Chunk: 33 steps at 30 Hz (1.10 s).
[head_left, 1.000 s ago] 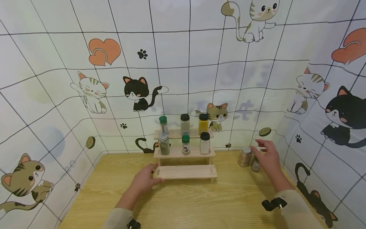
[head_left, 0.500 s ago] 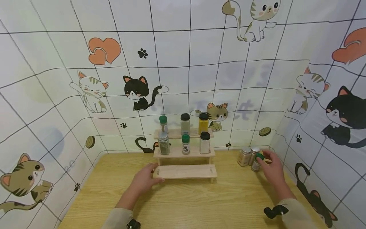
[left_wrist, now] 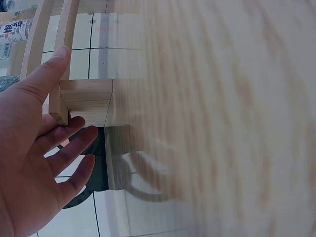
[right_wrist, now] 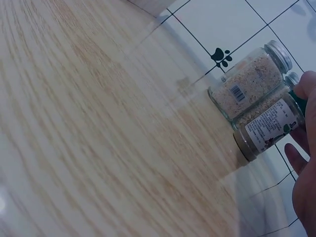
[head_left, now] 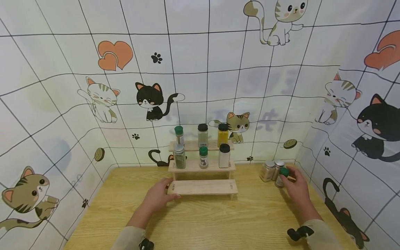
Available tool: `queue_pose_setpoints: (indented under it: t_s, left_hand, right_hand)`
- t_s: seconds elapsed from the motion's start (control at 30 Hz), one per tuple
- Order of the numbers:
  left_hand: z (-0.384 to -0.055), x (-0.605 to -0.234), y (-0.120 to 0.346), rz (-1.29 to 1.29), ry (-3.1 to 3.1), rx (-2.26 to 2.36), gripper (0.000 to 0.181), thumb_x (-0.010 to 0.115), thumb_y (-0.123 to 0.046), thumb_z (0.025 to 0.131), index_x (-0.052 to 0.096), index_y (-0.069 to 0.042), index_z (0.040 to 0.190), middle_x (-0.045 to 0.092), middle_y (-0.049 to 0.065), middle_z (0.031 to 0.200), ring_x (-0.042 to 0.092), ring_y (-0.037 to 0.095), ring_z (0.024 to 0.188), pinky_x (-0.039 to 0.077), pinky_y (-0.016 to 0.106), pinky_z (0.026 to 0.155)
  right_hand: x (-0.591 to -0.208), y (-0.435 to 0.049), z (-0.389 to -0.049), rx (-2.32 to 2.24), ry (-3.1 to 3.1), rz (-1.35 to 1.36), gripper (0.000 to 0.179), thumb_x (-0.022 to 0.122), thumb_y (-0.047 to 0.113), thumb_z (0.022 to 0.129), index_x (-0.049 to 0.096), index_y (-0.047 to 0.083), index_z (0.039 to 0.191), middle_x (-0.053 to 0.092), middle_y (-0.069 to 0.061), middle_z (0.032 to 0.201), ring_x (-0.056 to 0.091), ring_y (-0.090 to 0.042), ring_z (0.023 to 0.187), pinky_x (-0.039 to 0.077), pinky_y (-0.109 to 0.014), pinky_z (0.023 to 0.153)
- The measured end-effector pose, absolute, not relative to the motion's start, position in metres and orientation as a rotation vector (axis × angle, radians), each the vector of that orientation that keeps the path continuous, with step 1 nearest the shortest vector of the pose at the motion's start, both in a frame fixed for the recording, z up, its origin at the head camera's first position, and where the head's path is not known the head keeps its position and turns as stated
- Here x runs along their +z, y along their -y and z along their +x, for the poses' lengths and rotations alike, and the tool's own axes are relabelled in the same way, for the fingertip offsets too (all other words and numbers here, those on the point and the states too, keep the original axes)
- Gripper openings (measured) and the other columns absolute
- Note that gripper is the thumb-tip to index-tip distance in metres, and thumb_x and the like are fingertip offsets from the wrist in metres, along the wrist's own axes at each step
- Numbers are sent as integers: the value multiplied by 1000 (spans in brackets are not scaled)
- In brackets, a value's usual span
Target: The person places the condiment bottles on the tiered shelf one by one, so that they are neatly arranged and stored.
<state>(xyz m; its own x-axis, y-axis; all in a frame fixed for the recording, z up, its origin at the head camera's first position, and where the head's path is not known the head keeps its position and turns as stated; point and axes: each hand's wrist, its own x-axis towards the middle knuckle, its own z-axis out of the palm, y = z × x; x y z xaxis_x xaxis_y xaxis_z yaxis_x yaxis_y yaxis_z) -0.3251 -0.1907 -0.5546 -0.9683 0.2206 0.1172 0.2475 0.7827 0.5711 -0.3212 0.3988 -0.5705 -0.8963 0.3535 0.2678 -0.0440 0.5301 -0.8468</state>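
In the head view my left hand (head_left: 156,195) holds the left end of the lowest step of a tiered wooden spice rack (head_left: 203,187). The left wrist view shows the thumb along the step's front edge, with the index finger round its end and the other fingers loosely bent. At the right, my right hand (head_left: 297,184) pinches the green cap of a small spice jar (right_wrist: 271,126) between thumb and fingers; the jar stands on the table. Close behind it are two silver-capped jars, one a square glass jar (right_wrist: 252,81) of pale grains, the other (head_left: 278,166) partly hidden.
On the rack's middle step stand a silver-capped jar (head_left: 179,158), a green-capped jar (head_left: 203,159) and a black-capped jar (head_left: 224,158). The top step bears three more, one a yellow jar (head_left: 223,136). A cat-patterned wall covering (head_left: 190,86) encloses the wooden table (head_left: 200,222).
My right hand has come down from above the jars at the right and taken hold of the green cap. The left hand keeps its place on the rack.
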Motion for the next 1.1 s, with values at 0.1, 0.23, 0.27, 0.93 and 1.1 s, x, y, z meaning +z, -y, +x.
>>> queue_pose_setpoints:
  t_s: [0.1, 0.23, 0.27, 0.93, 1.1]
  left_hand:
    - [-325, -554, 190, -386, 2927, -951, 86, 95, -49, 88, 62, -4, 153, 68, 13, 146, 72, 32, 120, 58, 58, 101]
    - [-325, -555, 190, -385, 2932, -943, 86, 94, -49, 88, 62, -4, 154, 68, 13, 146, 72, 32, 121, 58, 58, 102]
    - [-325, -556, 190, -385, 2933, -940, 86, 94, -50, 88, 62, -4, 154, 68, 13, 146, 72, 32, 121, 58, 58, 102]
    - [-322, -550, 188, -380, 2935, -939, 84, 94, -47, 89, 61, -5, 155, 69, 12, 144, 71, 31, 120, 58, 57, 101]
    - [-323, -551, 188, -382, 2936, -945, 86, 94, -48, 89, 61, -4, 156, 68, 12, 145, 71, 31, 121, 58, 57, 101]
  right_hand:
    - [-571, -398, -319, 1318, 2360, -276, 55, 68, 24, 112, 53, 1, 159, 62, -26, 146, 61, -23, 123, 44, -5, 86]
    - [-572, -394, -318, 1332, 2302, -311, 48, 71, 19, 110, 58, 2, 152, 67, -24, 139, 61, 1, 109, 45, -3, 86]
    - [-572, -393, -318, 1339, 2282, -312, 46, 73, 18, 109, 59, 1, 150, 68, -24, 137, 59, 6, 105, 46, -3, 85]
    - [-531, -318, -303, 1315, 2384, 81, 49, 80, 27, 106, 62, 6, 146, 70, -17, 125, 71, -14, 105, 57, -15, 80]
    - [-520, -293, -304, 1346, 2399, 138, 45, 84, 26, 103, 66, 7, 140, 70, -15, 123, 72, -29, 108, 58, -19, 83]
